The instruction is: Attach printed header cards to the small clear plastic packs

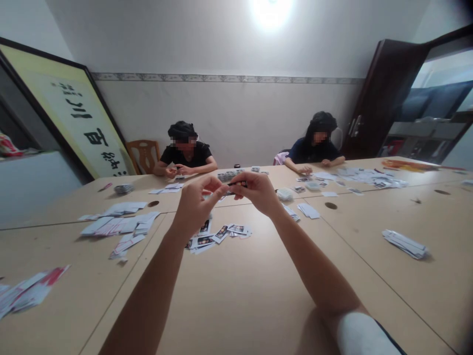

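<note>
In front of me, above the table, my left hand (199, 199) and my right hand (257, 192) meet at their fingertips. Between them they pinch a small dark printed card (239, 184), seen nearly edge-on and partly covered by the fingers. Both hands are closed on it, the left at its left end and the right along its right side. Below and behind my hands lies a loose spread of small printed cards (221, 233) with dark pictures and white borders. My left wrist hides part of that spread.
Stacks of white paper slips (120, 224) lie at the left, and a bundle of slips (404, 244) at the right. Across the table (258, 291) sit two people, one at the left (188, 153) and one at the right (316, 145), with their hands near small cards.
</note>
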Demonstrator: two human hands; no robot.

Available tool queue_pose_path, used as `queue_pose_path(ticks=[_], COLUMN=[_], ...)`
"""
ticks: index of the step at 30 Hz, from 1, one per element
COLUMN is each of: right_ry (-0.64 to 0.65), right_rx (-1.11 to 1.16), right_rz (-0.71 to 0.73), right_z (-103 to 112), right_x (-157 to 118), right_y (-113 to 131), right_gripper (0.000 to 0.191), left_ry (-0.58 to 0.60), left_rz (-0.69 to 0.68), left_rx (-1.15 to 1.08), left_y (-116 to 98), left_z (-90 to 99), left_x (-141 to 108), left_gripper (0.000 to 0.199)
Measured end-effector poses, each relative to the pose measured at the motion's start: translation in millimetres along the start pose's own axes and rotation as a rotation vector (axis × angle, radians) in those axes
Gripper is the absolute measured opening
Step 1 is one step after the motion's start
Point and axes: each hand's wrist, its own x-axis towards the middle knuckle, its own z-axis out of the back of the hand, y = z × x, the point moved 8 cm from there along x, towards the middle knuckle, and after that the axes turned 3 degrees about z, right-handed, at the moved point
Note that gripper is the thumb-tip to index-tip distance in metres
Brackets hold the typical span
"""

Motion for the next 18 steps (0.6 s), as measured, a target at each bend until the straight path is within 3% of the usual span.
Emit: queue_pose_path(ticks=[10,14,18], right_ry=[0.108,0.119,0.090], right_rx=[0.027,-0.021,-0.182], right_rz=[0.068,0.076,0.114], right_z=[-1,0,-2], right_x=[0,-4,-10], right_y=[6,16,27], right_gripper=[0.022,0.015,0.012], left_ry=[0.046,0.051,-0.026], left_rz=[0.037,0.014,0.007], left_rx=[-0.341,-0.267,-0.118], left_y=[11,3,-2], left_z=[-3.5,-1.2,3.6], left_x=[8,6,3], left_gripper=[0.020,0.018,0.019])
